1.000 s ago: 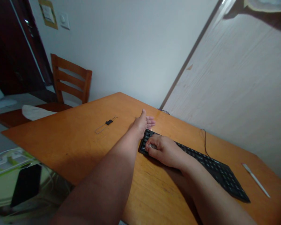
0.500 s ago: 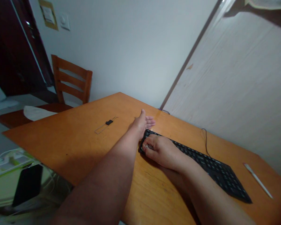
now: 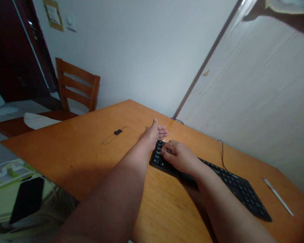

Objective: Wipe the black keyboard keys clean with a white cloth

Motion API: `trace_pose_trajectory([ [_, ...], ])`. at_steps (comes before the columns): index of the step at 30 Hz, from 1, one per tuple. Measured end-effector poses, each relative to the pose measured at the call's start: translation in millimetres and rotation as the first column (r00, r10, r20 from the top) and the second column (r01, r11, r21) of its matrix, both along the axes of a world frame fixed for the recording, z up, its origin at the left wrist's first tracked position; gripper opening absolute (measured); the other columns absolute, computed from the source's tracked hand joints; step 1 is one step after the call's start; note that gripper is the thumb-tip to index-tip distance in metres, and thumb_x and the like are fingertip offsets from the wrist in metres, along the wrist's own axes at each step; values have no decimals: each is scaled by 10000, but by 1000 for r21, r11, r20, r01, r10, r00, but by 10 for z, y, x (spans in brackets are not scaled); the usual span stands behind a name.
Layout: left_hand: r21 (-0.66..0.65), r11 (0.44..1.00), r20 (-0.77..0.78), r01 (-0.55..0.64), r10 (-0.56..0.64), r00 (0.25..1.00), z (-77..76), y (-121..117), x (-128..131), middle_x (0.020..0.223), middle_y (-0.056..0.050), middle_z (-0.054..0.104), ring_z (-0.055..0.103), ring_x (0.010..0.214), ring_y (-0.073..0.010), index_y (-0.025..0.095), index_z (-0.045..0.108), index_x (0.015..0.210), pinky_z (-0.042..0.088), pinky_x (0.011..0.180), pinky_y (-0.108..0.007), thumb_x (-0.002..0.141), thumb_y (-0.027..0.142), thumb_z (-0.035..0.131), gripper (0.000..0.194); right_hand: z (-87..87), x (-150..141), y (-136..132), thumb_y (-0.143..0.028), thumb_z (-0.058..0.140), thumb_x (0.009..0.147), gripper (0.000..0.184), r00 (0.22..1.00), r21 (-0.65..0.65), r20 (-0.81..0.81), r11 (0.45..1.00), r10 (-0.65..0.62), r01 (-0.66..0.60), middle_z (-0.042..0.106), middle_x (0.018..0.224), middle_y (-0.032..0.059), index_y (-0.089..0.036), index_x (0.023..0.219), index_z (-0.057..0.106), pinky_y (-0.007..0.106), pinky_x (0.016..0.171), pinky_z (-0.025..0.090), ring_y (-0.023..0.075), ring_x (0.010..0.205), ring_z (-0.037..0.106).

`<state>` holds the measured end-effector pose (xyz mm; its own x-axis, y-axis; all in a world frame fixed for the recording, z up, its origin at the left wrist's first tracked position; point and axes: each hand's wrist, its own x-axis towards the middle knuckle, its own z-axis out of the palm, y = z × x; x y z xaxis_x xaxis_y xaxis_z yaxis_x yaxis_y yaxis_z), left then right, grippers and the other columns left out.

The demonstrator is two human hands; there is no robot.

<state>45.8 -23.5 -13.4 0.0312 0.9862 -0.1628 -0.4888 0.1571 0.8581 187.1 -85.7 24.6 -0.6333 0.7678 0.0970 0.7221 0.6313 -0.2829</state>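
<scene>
A black keyboard (image 3: 233, 184) lies slantwise on the wooden table. My left hand (image 3: 155, 131) rests beside its left end, thumb up and fingers stretched out, holding nothing. Over the keys near that same end is my right hand (image 3: 178, 155), with its fingers pinched together. Something small and greyish shows between those fingertips, too hidden to name. The keys under the right hand and forearm are covered from sight. To the left of my left forearm lies a small black piece with thin wire loops (image 3: 118, 132).
A slim white-handled brush (image 3: 278, 197) lies right of the keyboard. Behind the keyboard a black cable (image 3: 222, 153) runs toward the wall. A wooden chair (image 3: 77, 84) stands beyond the table (image 3: 96, 162). Lower left, a dark flat device (image 3: 27, 199) sits on a lower surface among cords.
My right hand has moved away from me across the keyboard, from its near left corner toward the far keys, uncovering keys at that corner. My left hand has stayed put.
</scene>
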Motion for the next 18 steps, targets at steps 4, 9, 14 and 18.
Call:
trace_pose_trajectory([
  [4, 10, 1000, -2, -7, 7, 1000, -11, 5, 6, 1072, -175, 714, 663, 1027, -258, 153, 647, 916, 454, 960, -376, 877, 743, 189, 748, 10, -73, -25, -282, 510, 897, 165, 1000, 30, 19, 999, 13, -14, 604, 833, 26, -207, 872, 654, 255, 631, 336, 140, 711, 519],
  [9, 9, 1000, -4, -8, 8, 1000, -11, 2, 6, 1096, -179, 707, 657, 1045, -268, 154, 648, 926, 434, 978, -392, 876, 744, 185, 751, 49, -48, -27, -275, 526, 887, 150, 999, 5, 39, 1000, 28, -28, 605, 829, 24, -204, 844, 652, 256, 625, 328, 138, 703, 517],
  [14, 7, 1000, -16, -3, 3, 1000, -7, 3, 5, 1111, -180, 702, 659, 1040, -270, 155, 644, 927, 442, 959, -389, 873, 748, 182, 754, 24, -72, -61, -277, 514, 890, 161, 999, 23, 35, 999, 21, -22, 608, 831, 32, -199, 857, 650, 260, 636, 340, 145, 721, 530],
  [18, 0, 1000, -12, -16, 16, 1000, 1, -3, 6, 1092, -185, 705, 664, 1019, -263, 149, 643, 918, 456, 942, -379, 888, 726, 187, 736, -3, -93, -48, -267, 506, 895, 163, 999, 43, -11, 998, 39, -38, 619, 848, 30, -199, 892, 655, 260, 652, 351, 147, 743, 540],
])
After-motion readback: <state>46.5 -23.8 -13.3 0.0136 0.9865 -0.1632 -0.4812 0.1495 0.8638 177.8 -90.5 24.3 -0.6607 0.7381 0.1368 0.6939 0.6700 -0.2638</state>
